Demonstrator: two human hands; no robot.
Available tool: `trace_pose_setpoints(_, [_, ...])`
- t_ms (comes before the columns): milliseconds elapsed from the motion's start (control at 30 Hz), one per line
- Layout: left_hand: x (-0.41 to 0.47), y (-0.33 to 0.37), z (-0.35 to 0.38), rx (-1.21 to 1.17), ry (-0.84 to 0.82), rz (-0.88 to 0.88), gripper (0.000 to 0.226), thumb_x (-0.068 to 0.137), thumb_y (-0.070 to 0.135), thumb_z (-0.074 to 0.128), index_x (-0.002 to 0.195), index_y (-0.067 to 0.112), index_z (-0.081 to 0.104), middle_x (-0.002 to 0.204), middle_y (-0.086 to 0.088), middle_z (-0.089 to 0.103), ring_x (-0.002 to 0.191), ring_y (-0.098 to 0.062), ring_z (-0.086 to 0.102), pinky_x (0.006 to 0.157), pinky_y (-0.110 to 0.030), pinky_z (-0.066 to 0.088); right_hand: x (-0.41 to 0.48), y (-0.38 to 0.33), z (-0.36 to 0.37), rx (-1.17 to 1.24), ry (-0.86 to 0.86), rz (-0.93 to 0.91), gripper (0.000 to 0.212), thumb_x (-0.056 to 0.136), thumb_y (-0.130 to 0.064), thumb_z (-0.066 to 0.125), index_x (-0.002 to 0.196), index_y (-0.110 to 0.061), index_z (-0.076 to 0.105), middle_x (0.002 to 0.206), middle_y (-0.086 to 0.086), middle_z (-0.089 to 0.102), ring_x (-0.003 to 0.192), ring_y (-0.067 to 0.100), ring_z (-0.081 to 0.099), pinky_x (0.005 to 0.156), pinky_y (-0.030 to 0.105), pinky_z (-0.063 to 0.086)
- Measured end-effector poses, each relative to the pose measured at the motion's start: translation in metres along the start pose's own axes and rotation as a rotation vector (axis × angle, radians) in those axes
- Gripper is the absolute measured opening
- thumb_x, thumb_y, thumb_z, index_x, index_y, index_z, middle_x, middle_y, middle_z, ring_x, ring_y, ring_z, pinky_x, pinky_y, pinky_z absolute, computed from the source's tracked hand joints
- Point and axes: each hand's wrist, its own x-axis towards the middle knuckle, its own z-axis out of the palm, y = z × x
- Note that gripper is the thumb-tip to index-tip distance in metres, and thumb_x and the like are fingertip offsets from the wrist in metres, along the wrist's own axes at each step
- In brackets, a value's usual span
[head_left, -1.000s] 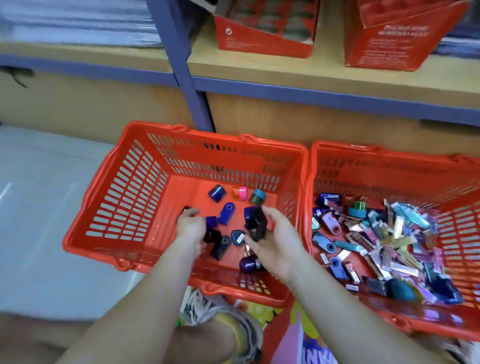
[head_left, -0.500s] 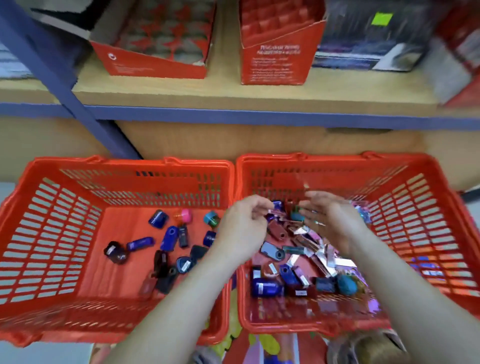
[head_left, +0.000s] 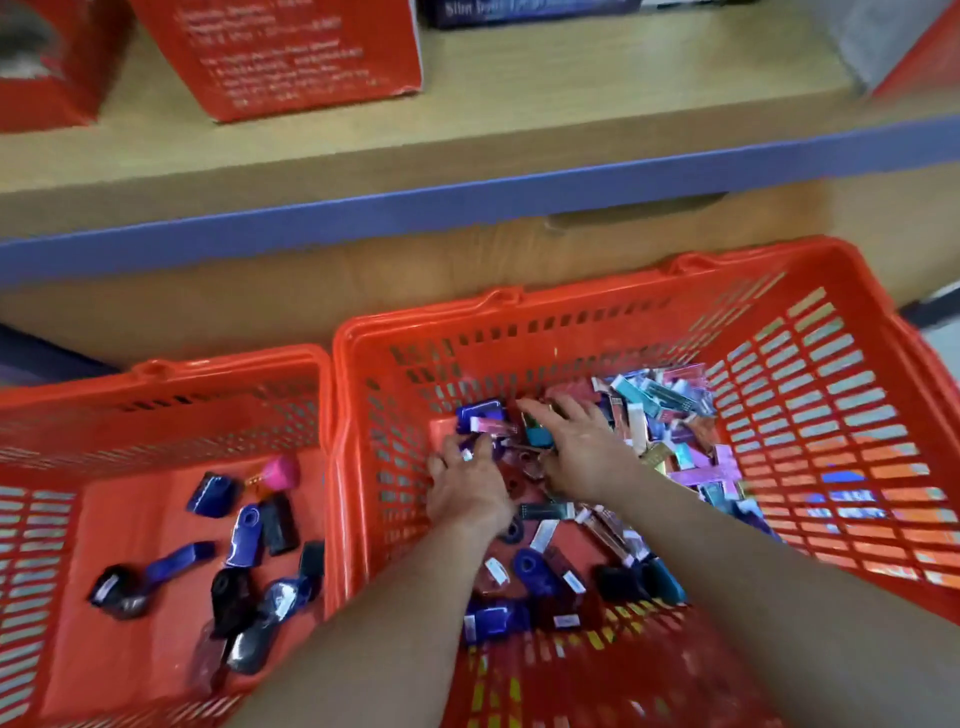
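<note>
Two rims touch: left basket (head_left: 208, 364) and right basket (head_left: 571, 306), whose floor lies bare at 6 o'clock of the pile (head_left: 670, 410). Left hand (head_left: 467, 493) curls into the pieces, grasp undeterminable; right hand (head_left: 587, 452) lies flat, released.

We count two red cartons (head_left: 291, 57) (head_left: 41, 67) on the shelf (head_left: 571, 104). Below the shelf are two orange baskets: a sparse basket (head_left: 156, 371) with about eleven small pieces (head_left: 244, 535), one pink piece (head_left: 280, 470) included, and a full basket (head_left: 519, 306) whose pile (head_left: 675, 441) defies counting. Two hands are there: left hand (head_left: 467, 488), right hand (head_left: 582, 452).
</note>
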Motion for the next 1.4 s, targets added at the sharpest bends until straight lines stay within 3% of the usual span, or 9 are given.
trace_pose_setpoints(100, [0.009,0.0,0.01,-0.009,0.015,0.008,0.08,0.085,0.032,0.07,0.147,0.034,0.019,0.157,-0.014,0.015,0.138,-0.042,0.027,0.109,-0.045,0.033,0.006,0.007,-0.006,-0.1,0.052,0.1,0.067,0.087,-0.038,0.067,0.143,-0.043,0.03,0.145,0.005,0.027,0.135,0.032,0.026,0.104,0.048,0.042])
trace_pose_setpoints(300, [0.012,0.001,0.02,-0.309,0.097,-0.059,0.055,0.077,0.038,0.076,0.116,0.03,0.039,0.124,-0.005,0.041,0.109,-0.03,0.054,0.091,-0.037,0.048,0.018,0.016,-0.014,-0.047,0.116,0.193,0.072,0.073,-0.05,0.075,0.123,-0.015,0.038,0.133,0.007,0.036,0.13,0.031,0.033,0.106,0.046,0.039])
trace_pose_setpoints(500, [0.008,0.007,0.031,-0.515,0.167,-0.053,0.05,0.087,0.024,0.067,0.127,0.04,0.043,0.125,-0.006,0.047,0.106,-0.03,0.056,0.088,-0.038,0.05,0.004,0.042,-0.022,0.038,0.101,0.284,0.061,0.079,-0.032,0.073,0.129,-0.023,0.04,0.115,0.013,0.064,0.101,0.034,0.062,0.078,0.036,0.048])
trace_pose_setpoints(633, [0.006,0.017,0.026,-0.746,0.174,-0.171,0.059,0.09,0.015,0.065,0.141,0.033,0.042,0.137,-0.005,0.05,0.115,-0.028,0.057,0.095,-0.037,0.051,0.002,0.034,-0.013,0.092,0.153,0.323,0.057,0.079,-0.042,0.073,0.12,-0.028,0.037,0.09,0.003,0.065,0.076,0.029,0.057,0.064,0.035,0.047])
trace_pose_setpoints(933, [0.026,0.017,0.024,-0.602,0.145,-0.3,0.069,0.085,0.036,0.072,0.143,0.021,0.04,0.137,-0.01,0.048,0.113,-0.032,0.058,0.087,-0.032,0.05,0.012,0.02,-0.004,0.265,0.295,0.455,0.053,0.083,-0.034,0.072,0.12,-0.013,0.042,0.1,0.013,0.067,0.096,0.035,0.065,0.087,0.043,0.049])
trace_pose_setpoints(1067, [0.03,0.019,0.025,-0.61,0.149,-0.258,0.07,0.083,0.038,0.074,0.14,0.021,0.037,0.12,-0.005,0.055,0.102,-0.031,0.06,0.083,-0.032,0.051,0.003,0.033,-0.009,0.653,0.281,0.526,0.046,0.076,-0.019,0.076,0.112,-0.02,0.046,0.093,0.005,0.066,0.08,0.029,0.067,0.063,0.037,0.054])
trace_pose_setpoints(1200, [0.025,0.021,0.014,-0.627,0.187,-0.254,0.068,0.083,0.039,0.074,0.137,0.015,0.039,0.12,-0.009,0.061,0.108,-0.033,0.061,0.081,-0.032,0.047,-0.021,0.036,-0.02,1.363,0.269,0.531,0.053,0.08,-0.003,0.072,0.125,-0.027,0.055,0.103,0.003,0.068,0.077,0.024,0.067,0.058,0.033,0.054])
trace_pose_setpoints(1300, [0.01,0.029,0.0,-0.897,0.204,-0.274,0.075,0.078,0.039,0.078,0.138,0.015,0.041,0.128,-0.008,0.059,0.112,-0.031,0.059,0.09,-0.029,0.046,-0.041,0.036,-0.034,1.755,0.041,0.456,0.07,0.077,-0.004,0.075,0.139,-0.025,0.051,0.121,0.01,0.064,0.086,0.023,0.068,0.057,0.033,0.057])
trace_pose_setpoints(1400, [-0.033,0.033,-0.033,-1.276,0.099,-0.116,0.057,0.077,0.031,0.08,0.127,0.021,0.053,0.118,-0.002,0.068,0.107,-0.026,0.064,0.098,-0.045,0.049,-0.056,0.023,-0.05,1.826,-0.169,0.261,0.104,0.044,-0.013,0.096,0.137,-0.021,0.052,0.126,0.019,0.062,0.095,0.028,0.067,0.059,0.034,0.058])
